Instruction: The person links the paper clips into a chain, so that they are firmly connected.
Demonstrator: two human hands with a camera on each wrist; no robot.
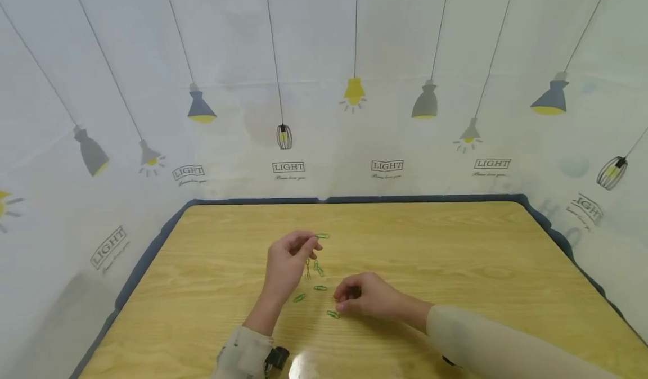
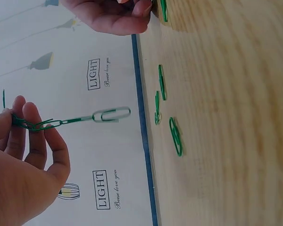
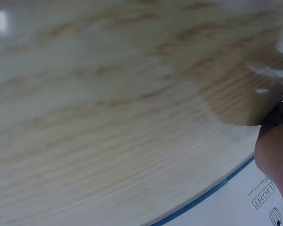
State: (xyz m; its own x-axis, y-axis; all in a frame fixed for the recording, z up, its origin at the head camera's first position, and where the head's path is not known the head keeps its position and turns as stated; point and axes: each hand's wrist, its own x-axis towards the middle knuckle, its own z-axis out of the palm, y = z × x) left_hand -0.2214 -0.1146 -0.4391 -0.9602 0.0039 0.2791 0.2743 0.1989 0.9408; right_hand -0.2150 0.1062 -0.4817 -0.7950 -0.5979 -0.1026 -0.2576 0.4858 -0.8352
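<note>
"LIGHT" repeats across white, lamp-printed wall covering point(image 1: 324, 103)

Script beneath reads "Beese love you". Below lies a yellow wood-grain table point(image 1: 455, 244). The curled right hand point(image 1: 372, 297) is cut off in its own wrist view; I cannot tell whether it grips anything. The left hand point(image 1: 286, 266) pinches a dangling chain of green wire paper clips point(image 2: 75, 120), partly finger-hidden. Loose green clips point(image 2: 176, 136) lie on the table.

Two grips, the left point(image 1: 288, 261) and the right point(image 1: 372, 296), with two sleeves point(image 1: 471, 328). One counter point(image 1: 455, 238) carries three single paper clips point(image 1: 300, 297) toward 6 o'clock, plus one cluster point(image 1: 318, 267) too tangled to count. One chain point(image 2: 76, 119) has at least two clips clear of the fingers; one clip point(image 1: 323, 235) juts at the left grip's 2 o'clock. Ten printed lamps point(image 1: 426, 103), one cropped at 9 o'clock. Six LIGHT labels point(image 1: 288, 167).
</note>
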